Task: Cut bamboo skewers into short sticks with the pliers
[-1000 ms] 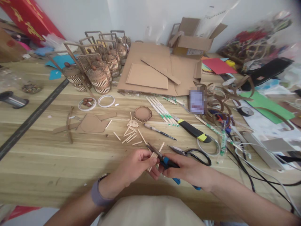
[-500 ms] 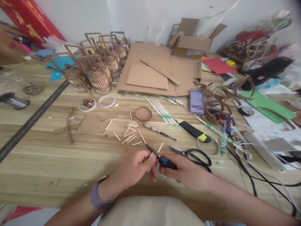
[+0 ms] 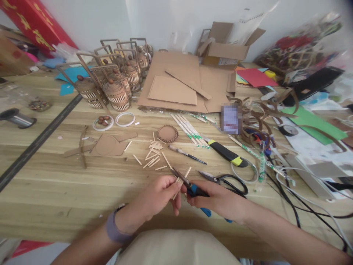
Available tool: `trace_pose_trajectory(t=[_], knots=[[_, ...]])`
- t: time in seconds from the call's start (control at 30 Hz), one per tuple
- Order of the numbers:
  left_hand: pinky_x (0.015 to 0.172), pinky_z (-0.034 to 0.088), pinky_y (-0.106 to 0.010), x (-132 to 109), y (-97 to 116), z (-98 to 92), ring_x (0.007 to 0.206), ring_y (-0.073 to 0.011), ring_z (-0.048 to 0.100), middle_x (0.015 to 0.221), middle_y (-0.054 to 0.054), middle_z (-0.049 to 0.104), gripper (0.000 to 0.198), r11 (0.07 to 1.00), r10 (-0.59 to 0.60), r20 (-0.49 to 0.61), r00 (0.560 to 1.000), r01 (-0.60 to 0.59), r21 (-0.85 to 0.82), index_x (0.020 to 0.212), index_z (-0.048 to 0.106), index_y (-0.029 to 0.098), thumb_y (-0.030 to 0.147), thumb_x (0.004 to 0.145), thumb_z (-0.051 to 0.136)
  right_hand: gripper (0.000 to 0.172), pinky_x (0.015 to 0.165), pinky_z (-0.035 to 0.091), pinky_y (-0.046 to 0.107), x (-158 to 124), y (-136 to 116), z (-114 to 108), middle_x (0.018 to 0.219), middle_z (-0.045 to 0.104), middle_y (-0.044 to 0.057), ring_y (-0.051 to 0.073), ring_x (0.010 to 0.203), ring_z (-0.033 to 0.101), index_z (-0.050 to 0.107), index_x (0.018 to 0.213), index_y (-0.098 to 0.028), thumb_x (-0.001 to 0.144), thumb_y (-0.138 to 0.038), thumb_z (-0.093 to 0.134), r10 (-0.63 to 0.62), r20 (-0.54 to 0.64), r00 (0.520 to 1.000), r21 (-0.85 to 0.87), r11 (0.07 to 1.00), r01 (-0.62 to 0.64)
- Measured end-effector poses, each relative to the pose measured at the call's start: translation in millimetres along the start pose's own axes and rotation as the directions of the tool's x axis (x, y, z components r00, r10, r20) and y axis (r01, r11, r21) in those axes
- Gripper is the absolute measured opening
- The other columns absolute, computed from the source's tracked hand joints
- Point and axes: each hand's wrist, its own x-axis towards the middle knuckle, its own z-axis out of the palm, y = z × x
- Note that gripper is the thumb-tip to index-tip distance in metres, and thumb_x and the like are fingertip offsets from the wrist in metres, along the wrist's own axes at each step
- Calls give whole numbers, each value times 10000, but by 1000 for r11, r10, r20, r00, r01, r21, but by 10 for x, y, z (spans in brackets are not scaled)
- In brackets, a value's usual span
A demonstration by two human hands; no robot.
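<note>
Blue-handled cutters (image 3: 194,190) show wider-spread handles than half a second ago. Right grip (image 3: 211,198) is wrapped round them, blades against thin sticks (image 3: 178,183) pinched in the left grip (image 3: 162,193), over the surface (image 3: 82,206) toward its near edge. Looks partway along: loads of short pieces (image 3: 156,147) lie loose farther in, but the held bunch still looks uncut and longer sticks (image 3: 187,129) lie toward the far edge.
</note>
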Motion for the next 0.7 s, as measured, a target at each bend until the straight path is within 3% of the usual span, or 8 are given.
trace_pose_trajectory(t=[0.27,0.43,0.5,0.53,0.6,0.67,0.7], knots=[[576,416,-270,-7,26,23,487,-127,529,556,42,540,438,995,22,11,1000,-23,96,749,554,188,603,863,469,56,645,398,253,2,-61,60,745,557,-15,150,699,481,566,805,-209,789,-205,512,-40,-92,995,-174,984,24],[600,411,-259,-65,87,-70,530,-131,519,563,50,517,405,980,78,-9,997,-75,183,804,550,192,554,919,411,171,637,456,253,-32,18,16,864,630,16,164,753,555,614,951,-207,864,-330,532,-65,-88,994,-154,987,51],[619,416,-256,-101,134,-135,556,-136,528,571,48,526,369,962,104,-31,994,-92,258,818,539,199,505,950,382,231,623,484,263,-45,78,-24,874,652,30,175,746,592,614,1014,-202,890,-370,516,-68,-168,984,-167,985,39],[623,417,-257,-112,148,-163,563,-140,532,573,47,531,348,943,113,-50,992,-91,320,813,529,204,476,962,371,242,648,502,281,-46,107,-40,892,666,41,189,768,616,607,1042,-202,899,-369,506,-96,-269,958,-212,977,38],[619,411,-265,-115,143,-191,566,-149,538,574,39,539,327,867,134,-94,987,-71,493,762,502,213,414,977,360,242,772,526,343,-32,145,-53,1001,687,79,235,911,651,580,1097,-208,914,-339,491,-248,-487,837,-373,926,58],[616,408,-282,-90,93,-177,585,-168,557,599,14,573,327,738,174,-117,978,-51,673,716,497,213,349,980,359,235,892,506,390,3,153,-34,1160,664,118,266,1086,626,542,1142,-215,927,-289,483,-445,-545,711,-553,828,94],[629,417,-294,-71,58,-158,615,-183,580,636,-6,609,319,673,205,-110,973,-58,737,719,517,210,318,977,364,229,906,503,395,27,149,-13,1190,655,129,270,1113,618,530,1151,-213,934,-267,478,-516,-510,688,-625,772,116]])
